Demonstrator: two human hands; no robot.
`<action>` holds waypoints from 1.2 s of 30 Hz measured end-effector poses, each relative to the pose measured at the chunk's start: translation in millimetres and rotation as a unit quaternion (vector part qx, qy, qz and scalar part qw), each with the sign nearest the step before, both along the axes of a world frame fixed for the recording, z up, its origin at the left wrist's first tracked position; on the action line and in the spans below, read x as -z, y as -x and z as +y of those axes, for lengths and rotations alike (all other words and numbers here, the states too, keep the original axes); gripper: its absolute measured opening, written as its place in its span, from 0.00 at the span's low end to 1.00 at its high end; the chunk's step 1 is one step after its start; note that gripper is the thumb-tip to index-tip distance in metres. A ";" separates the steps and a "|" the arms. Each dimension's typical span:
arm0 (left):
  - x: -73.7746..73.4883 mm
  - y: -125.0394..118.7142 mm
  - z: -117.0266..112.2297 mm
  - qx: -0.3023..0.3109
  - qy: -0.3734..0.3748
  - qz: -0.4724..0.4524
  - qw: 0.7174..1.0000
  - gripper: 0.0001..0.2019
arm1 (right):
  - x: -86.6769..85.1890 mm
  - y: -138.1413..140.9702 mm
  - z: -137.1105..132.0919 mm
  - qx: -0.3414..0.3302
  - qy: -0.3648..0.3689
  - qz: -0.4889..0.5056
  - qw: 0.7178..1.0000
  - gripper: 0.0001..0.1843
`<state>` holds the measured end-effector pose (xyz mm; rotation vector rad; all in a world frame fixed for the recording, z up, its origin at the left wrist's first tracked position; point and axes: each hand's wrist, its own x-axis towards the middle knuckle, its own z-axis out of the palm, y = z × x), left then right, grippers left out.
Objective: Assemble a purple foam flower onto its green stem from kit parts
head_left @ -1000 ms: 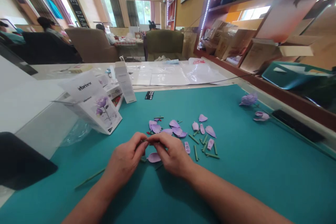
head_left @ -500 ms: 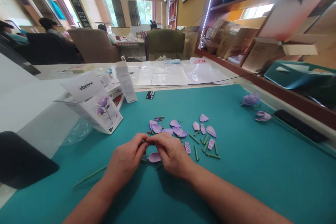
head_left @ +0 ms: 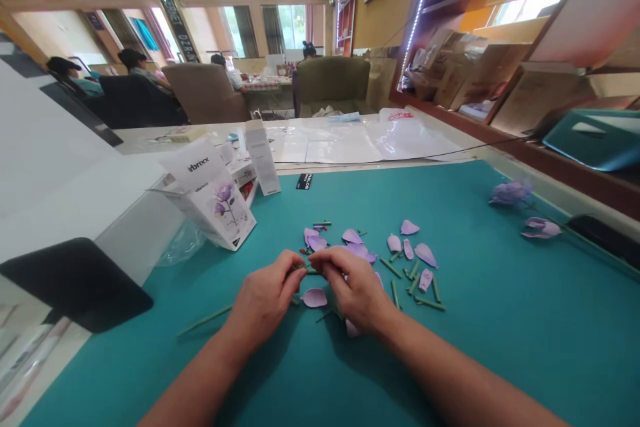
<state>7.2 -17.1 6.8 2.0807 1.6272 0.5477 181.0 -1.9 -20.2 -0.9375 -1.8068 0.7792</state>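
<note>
My left hand (head_left: pixel 273 290) is closed in a pinch on a small green piece (head_left: pixel 301 267) that shows at its fingertips. Just across a narrow gap, my right hand (head_left: pixel 354 285) has its fingers curled together, and what they hold is hidden. A short green stem piece (head_left: pixel 314 272) shows between the two hands; whether it is held or lies behind them I cannot tell. Below the gap a pale purple petal (head_left: pixel 315 297) lies on the mat. A longer green stem (head_left: pixel 205 321) lies left, partly behind my left wrist. Purple petals (head_left: pixel 357 250) lie beyond my fingers.
On the teal mat (head_left: pixel 500 347), several green tubes (head_left: pixel 391 267) and petals (head_left: pixel 426 255) are scattered to the right. A purple flower (head_left: pixel 510 193) lies far right. An open flower-kit box (head_left: pixel 220 207) stands back left, near a black panel (head_left: pixel 80 283). People sit in the background.
My view has swung left, so everything sits further right in the picture. My fingertips, touching before, are now slightly apart, with green pieces visible between them.
</note>
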 end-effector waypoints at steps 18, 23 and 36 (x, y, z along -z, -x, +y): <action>-6.0 4.2 2.6 -0.016 -0.025 -0.027 0.999 0.13 | -10.6 -79.6 36.3 0.192 0.068 -0.079 0.976 0.12; -5.6 4.9 3.2 -0.024 -0.028 -0.027 0.999 0.12 | -0.8 -43.6 26.3 0.078 -0.005 -0.225 0.971 0.11; -2.7 11.9 9.8 -0.036 -0.027 -0.032 0.998 0.15 | -17.0 -87.4 30.3 0.169 -0.039 -0.269 0.947 0.11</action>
